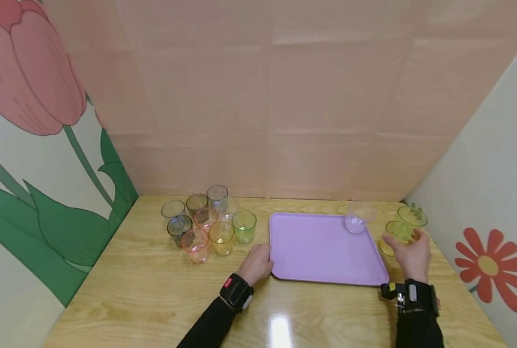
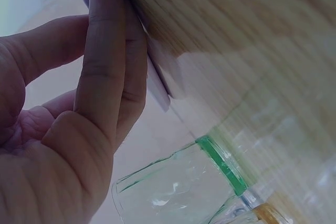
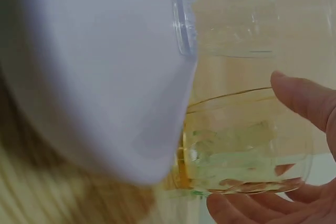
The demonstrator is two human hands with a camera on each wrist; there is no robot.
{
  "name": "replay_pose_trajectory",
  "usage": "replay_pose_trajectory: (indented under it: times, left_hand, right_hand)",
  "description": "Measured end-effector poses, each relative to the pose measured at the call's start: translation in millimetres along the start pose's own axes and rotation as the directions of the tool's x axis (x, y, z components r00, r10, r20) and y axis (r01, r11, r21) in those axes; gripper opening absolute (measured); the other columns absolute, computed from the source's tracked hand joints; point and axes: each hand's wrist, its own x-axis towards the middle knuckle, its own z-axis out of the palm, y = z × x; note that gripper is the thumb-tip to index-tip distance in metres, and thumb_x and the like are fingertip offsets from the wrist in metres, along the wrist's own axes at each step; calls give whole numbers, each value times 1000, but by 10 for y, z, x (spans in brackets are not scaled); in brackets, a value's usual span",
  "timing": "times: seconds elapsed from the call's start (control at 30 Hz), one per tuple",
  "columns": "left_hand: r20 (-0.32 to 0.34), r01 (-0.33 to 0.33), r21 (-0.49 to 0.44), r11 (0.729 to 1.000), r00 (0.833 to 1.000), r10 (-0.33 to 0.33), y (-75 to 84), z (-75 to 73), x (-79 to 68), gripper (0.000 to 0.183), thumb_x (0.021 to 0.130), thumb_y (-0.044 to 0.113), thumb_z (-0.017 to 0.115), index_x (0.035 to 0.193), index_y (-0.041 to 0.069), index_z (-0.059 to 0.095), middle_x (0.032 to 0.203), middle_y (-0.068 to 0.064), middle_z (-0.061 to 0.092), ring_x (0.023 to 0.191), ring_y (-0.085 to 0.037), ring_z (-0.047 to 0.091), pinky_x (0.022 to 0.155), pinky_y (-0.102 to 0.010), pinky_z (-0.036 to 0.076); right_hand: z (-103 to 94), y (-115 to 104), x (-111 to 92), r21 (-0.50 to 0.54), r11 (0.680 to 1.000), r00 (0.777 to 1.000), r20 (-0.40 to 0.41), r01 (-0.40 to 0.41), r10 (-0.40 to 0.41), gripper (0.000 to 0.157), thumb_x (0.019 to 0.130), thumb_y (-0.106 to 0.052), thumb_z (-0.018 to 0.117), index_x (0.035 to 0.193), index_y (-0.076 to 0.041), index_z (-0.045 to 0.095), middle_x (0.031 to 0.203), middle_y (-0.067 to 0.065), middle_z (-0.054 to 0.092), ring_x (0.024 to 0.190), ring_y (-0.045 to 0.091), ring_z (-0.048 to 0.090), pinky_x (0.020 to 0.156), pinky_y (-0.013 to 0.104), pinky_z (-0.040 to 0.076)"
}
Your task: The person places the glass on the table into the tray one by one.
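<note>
My left hand grips the left edge of the purple tray; the left wrist view shows its fingers against the rim. At the tray's right side my right hand is around a yellow glass, thumb on one side and fingers on the other. In the right wrist view this yellow glass has its base close beside the tray edge. A clear glass stands upright at the tray's far right corner. Just behind the yellow glass is a green glass, partly overlapped by it.
Left of the tray stands a cluster of several glasses, among them a green glass, a yellow glass, a pink glass and a dark grey glass. A pink-covered wall closes the table's back; a white wall rises at right.
</note>
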Motion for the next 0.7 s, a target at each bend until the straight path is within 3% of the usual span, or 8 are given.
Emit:
replay_pose_trajectory:
  times: [0.23, 0.3, 0.5, 0.7]
  left_hand:
    - [1, -2, 5, 1000, 1000, 2, -9, 12, 10, 13, 75, -7, 62, 73, 7, 61, 78, -3, 62, 65, -13, 52, 54, -23, 43]
    - [-2, -10, 8, 1000, 1000, 10, -12, 15, 9, 13, 75, -6, 62, 73, 7, 61, 78, -5, 62, 65, -13, 52, 54, -24, 43]
    - [-12, -23, 22, 999, 1000, 23, -12, 11, 4, 14, 75, -5, 64, 70, 7, 60, 74, -3, 59, 65, -12, 51, 55, -24, 43]
    - [-8, -21, 17, 1000, 1000, 21, -2, -6, 0, 13, 75, -5, 64, 71, 6, 60, 74, -3, 59, 65, -13, 51, 54, -23, 43]
  right_hand:
    - [30, 52, 15, 31, 997, 998, 7, -67, 67, 106, 80, -49, 76, 152, -12, 8, 153, 26, 33, 130, 42, 40, 85, 42, 42]
    - [31, 62, 21, 29, 997, 998, 1, -68, 68, 106, 80, -49, 76, 153, -11, 10, 152, 25, 34, 129, 41, 41, 87, 42, 42]
    - [21, 81, 48, 7, 997, 997, 0, -71, 71, 107, 80, -53, 74, 156, -7, 14, 153, 25, 32, 133, 42, 37, 102, 55, 38]
    - [28, 73, 68, 45, 996, 996, -45, -73, 75, 104, 75, -53, 79, 154, -14, 24, 148, 17, 37, 117, 29, 46, 76, 30, 43]
